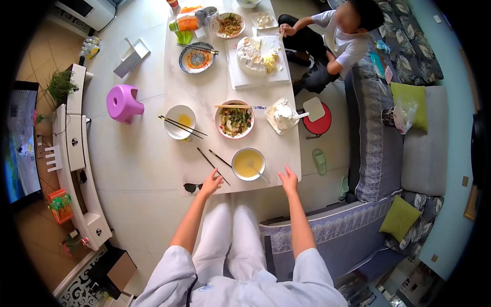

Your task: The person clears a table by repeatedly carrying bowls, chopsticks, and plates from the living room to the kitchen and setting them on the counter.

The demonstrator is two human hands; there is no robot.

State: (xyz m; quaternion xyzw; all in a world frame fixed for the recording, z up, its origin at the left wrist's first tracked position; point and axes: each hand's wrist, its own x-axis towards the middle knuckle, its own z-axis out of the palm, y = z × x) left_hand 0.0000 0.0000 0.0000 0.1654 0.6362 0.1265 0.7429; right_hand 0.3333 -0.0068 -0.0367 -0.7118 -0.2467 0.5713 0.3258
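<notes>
My left hand (211, 183) is over the table's near edge, fingers apart, beside the lower end of a dark chopstick (213, 166). A second dark chopstick (220, 158) lies against the bowl of yellow soup (245, 162), which has a spoon (260, 173) in it. Sunglasses (192, 188) rest to the left of that hand. My right hand (289, 180) hovers at the near right edge, fingers spread and holding nothing, to the right of the soup bowl. Farther up are a bowl of vegetables (234, 120) with chopsticks across it and a plate of cake (282, 115).
A white bowl (180, 123) with chopsticks, a patterned plate (197, 59) and a cut cake (251, 56) stand farther along the table (204, 92). A seated person (343, 36) is at the right. A red stool (318, 123) and pink stool (123, 104) flank it.
</notes>
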